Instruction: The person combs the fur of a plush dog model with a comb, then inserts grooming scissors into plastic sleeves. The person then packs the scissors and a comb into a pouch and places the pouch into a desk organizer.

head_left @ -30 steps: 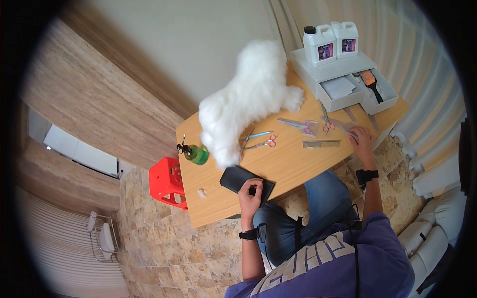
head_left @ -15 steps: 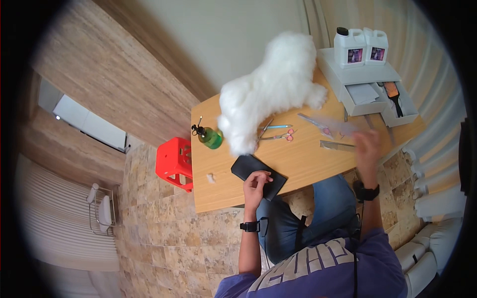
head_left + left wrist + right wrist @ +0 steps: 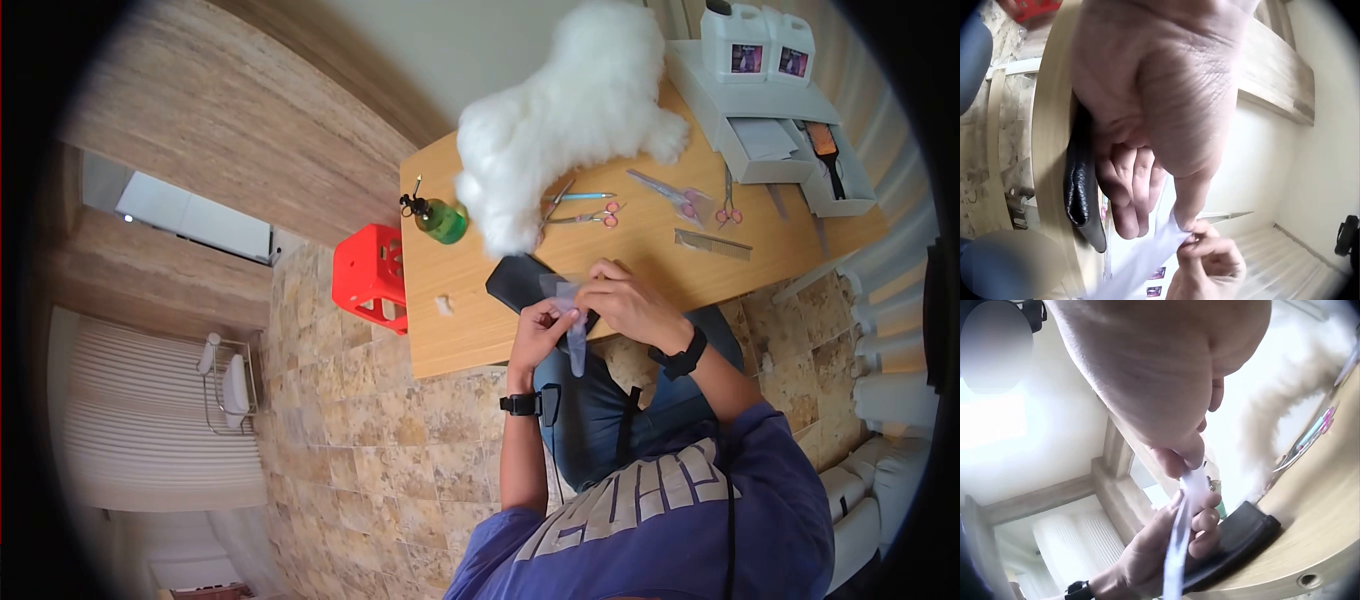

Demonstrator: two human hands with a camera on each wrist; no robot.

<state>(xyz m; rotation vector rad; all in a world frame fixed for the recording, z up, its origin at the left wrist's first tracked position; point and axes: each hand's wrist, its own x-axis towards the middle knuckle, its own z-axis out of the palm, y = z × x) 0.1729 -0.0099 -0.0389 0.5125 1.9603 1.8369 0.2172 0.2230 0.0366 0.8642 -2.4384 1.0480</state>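
Patterned floor tiles (image 3: pixel 390 450) extended beneath a wooden table (image 3: pixel 440 340). On the table rested a white fluffy animal figure (image 3: pixel 590 90), with a drawer unit (image 3: pixel 765 105) to its right. A black case (image 3: pixel 515 285) lay near the front edge. Above it, the left hand (image 3: pixel 540 335) and right hand (image 3: pixel 632 302) each pinched a translucent plastic sleeve (image 3: pixel 577 355) between thumb and fingers.

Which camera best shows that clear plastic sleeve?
The head view: the plastic sleeve shows down to its lower tip, pinched by the left hand and right hand. The left wrist view gives a blurred band, the right wrist view a narrow strip; both run off the bottom edge.
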